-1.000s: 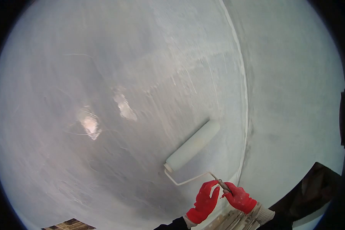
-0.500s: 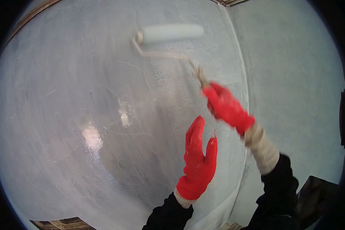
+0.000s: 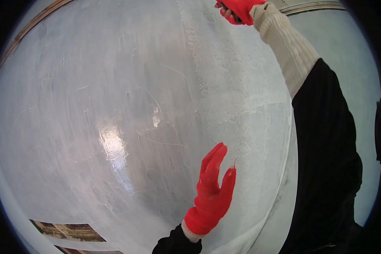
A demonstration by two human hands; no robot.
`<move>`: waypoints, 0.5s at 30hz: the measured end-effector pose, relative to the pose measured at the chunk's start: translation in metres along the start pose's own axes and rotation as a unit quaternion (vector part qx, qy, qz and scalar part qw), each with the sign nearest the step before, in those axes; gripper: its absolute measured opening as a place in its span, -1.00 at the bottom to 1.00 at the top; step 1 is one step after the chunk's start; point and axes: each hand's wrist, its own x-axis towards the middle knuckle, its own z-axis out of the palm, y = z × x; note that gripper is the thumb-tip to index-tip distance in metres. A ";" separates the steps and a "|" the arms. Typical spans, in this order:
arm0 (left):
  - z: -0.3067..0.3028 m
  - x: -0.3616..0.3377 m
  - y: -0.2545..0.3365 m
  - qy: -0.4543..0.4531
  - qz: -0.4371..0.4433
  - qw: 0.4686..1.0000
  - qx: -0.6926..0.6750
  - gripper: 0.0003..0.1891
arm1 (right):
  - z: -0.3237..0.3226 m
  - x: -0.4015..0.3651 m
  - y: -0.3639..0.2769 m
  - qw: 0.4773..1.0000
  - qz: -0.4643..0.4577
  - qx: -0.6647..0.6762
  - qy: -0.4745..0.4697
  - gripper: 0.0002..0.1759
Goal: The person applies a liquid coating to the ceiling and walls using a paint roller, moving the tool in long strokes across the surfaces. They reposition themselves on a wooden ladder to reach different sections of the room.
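Heads up: right hand at the top edge is clenched on a dark handle, and the spread-open left hand sits so near the glossy wall it could smear it.

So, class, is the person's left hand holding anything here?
No, the left hand is open, its gloved fingers stretched out in front of the glossy wall, with nothing in its grasp.

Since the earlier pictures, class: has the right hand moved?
Yes. The right hand has gone up the wall, from below the shiny patch to far above it.
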 end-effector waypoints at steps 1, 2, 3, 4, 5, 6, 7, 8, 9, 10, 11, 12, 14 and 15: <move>0.002 -0.001 -0.004 0.004 -0.004 1.000 0.011 -0.50 | -0.002 0.002 0.002 1.000 -0.011 -0.008 0.009 -0.65; 0.001 -0.002 -0.004 0.006 -0.011 1.000 0.011 -0.51 | 0.000 -0.001 0.001 0.999 -0.021 -0.022 0.026 -0.65; 0.000 -0.003 -0.004 0.008 -0.018 1.000 0.008 -0.53 | 0.008 -0.004 0.006 0.997 -0.049 -0.036 0.043 -0.64; -0.001 -0.005 -0.003 0.006 -0.022 1.000 0.008 -0.53 | 0.010 -0.012 0.011 0.997 -0.046 -0.035 0.043 -0.64; -0.004 -0.010 -0.003 0.003 -0.029 1.000 0.011 -0.53 | 0.012 -0.022 0.019 0.993 -0.078 -0.051 0.067 -0.63; -0.006 -0.016 -0.003 -0.002 -0.039 0.999 0.015 -0.54 | 0.015 -0.037 0.031 0.988 -0.107 -0.065 0.090 -0.62; -0.007 -0.022 -0.003 -0.005 -0.049 0.999 0.016 -0.54 | 0.015 -0.056 0.045 0.985 -0.128 -0.076 0.086 -0.63; -0.010 -0.030 -0.003 -0.004 -0.068 0.998 0.008 -0.56 | 0.016 -0.079 0.059 0.980 -0.150 -0.094 0.091 -0.64; -0.015 -0.038 -0.002 -0.004 -0.088 0.996 -0.001 -0.57 | 0.018 -0.104 0.074 0.974 -0.170 -0.113 0.097 -0.64; -0.020 -0.045 -0.003 -0.012 -0.100 0.995 -0.003 -0.57 | 0.015 -0.130 0.096 0.963 -0.179 -0.163 0.121 -0.63; -0.025 -0.054 -0.003 -0.023 -0.115 0.993 -0.007 -0.59 | 0.012 -0.158 0.119 0.948 -0.183 -0.215 0.144 -0.57; -0.030 -0.062 -0.004 -0.035 -0.130 0.991 -0.013 -0.60 | 0.012 -0.188 0.136 0.952 -0.131 -0.223 0.164 -0.57; -0.040 -0.080 -0.004 -0.062 -0.145 0.987 -0.009 -0.66 | 0.019 -0.262 0.172 0.968 -0.053 -0.177 0.172 -0.63; -0.047 -0.090 -0.005 -0.072 -0.151 0.986 -0.019 -0.67 | 0.022 -0.301 0.195 0.963 -0.018 -0.194 0.186 -0.68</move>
